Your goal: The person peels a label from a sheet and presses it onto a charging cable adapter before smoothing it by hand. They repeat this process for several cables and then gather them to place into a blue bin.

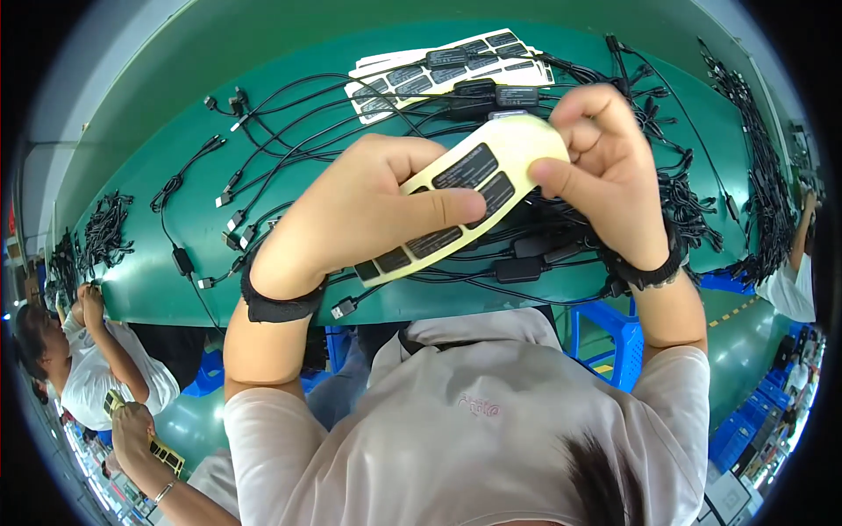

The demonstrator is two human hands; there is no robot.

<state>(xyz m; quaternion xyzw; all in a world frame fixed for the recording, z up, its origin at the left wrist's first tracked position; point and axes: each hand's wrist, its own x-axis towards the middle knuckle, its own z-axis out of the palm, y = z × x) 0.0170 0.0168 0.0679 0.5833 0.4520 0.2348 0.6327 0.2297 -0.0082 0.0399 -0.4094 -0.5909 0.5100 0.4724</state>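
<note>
My left hand [368, 206] grips a pale yellow sheet of black labels [495, 158], its thumb lying flat across the front. The sheet slants up to the right, and its upper right end curves over. At that end my right hand [610, 167] has its thumb on the sheet's edge, with the other fingers curled in. Whether a loose label is between those fingers I cannot tell. Black cables with small box-shaped modules [517, 269] lie below and behind the sheet. Another module [517, 95] shows just above it. A USB plug [345, 307] lies near the table's front edge.
More label sheets [386, 88] lie at the back of the green table [289, 302]. Cable bundles pile up at the right [745, 167] and far left [107, 230]. Blue stools [618, 342] stand below. At the left, another person's hand [132, 434] holds a label sheet.
</note>
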